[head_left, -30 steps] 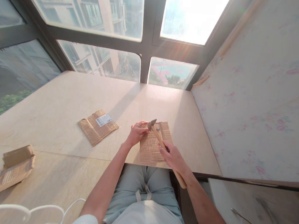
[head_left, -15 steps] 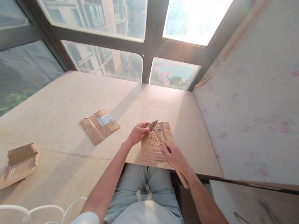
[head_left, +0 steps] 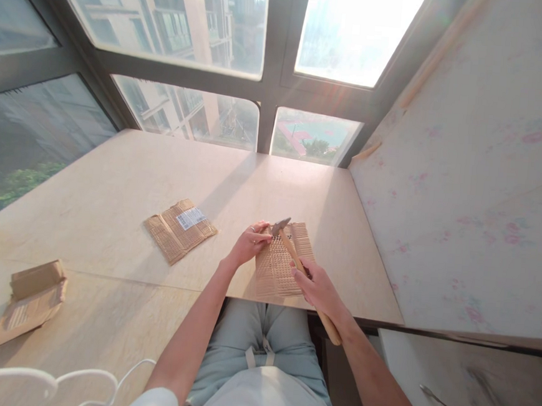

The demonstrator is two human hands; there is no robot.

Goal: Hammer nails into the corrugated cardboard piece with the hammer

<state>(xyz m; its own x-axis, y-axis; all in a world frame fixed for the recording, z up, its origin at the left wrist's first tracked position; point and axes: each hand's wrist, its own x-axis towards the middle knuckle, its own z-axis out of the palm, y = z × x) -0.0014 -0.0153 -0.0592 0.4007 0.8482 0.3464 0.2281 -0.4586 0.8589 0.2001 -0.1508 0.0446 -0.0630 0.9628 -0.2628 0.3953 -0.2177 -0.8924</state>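
My right hand (head_left: 314,284) is wrapped round the wooden handle of a hammer (head_left: 290,249). Its metal head hovers over the upper left part of a ridged cardboard piece (head_left: 284,278), close to the fingertips of my left hand (head_left: 249,244). Those left fingers are pinched together at the cardboard's upper left edge; what they hold, if anything, is too small to make out. Small dark marks or bits form a row on the cardboard beside the hammer head. The cardboard lies at the front edge of the pale tabletop (head_left: 234,194).
A second flattened cardboard piece (head_left: 179,230) with a white label lies to the left. Farther left is a folded, opened cardboard box (head_left: 32,306). White curved tubing (head_left: 93,373) crosses the lower left. Windows border the back, a flowered wall (head_left: 470,181) the right; a cable (head_left: 443,401) lies lower right.
The hammer head has shifted slightly to the right over the cardboard. My left hand stays almost in place at the cardboard's edge.
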